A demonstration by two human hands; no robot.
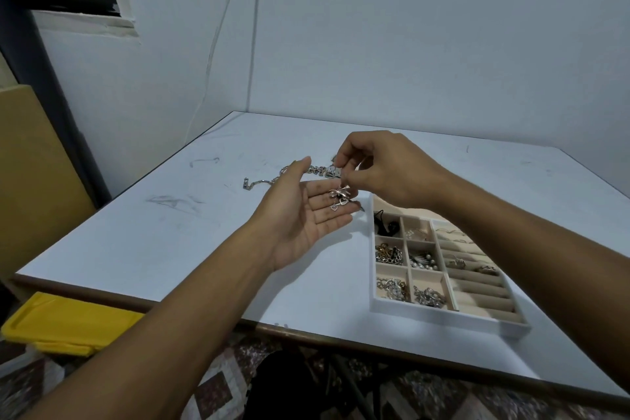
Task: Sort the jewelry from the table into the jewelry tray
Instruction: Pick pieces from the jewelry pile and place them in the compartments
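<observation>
Bow charm (341,196) w/ heart drops: pinched at top betw. thumb & fingertips of R hand (381,174), dangling over fingers of L hand (300,215), which lies flat, palm up, gripping nothing. Jewelry tray (494,325): on table (238,266), R of hands, compartments w/ chains, pearls, rings. Silver link bracelet (259,181): on table behind L hand.

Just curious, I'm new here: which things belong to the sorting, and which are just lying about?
Job: bow charm pinched in right hand over open left hand; silver chain on table; jewelry tray.
Lying about: yellow container, cardboard, wall cable.
</observation>
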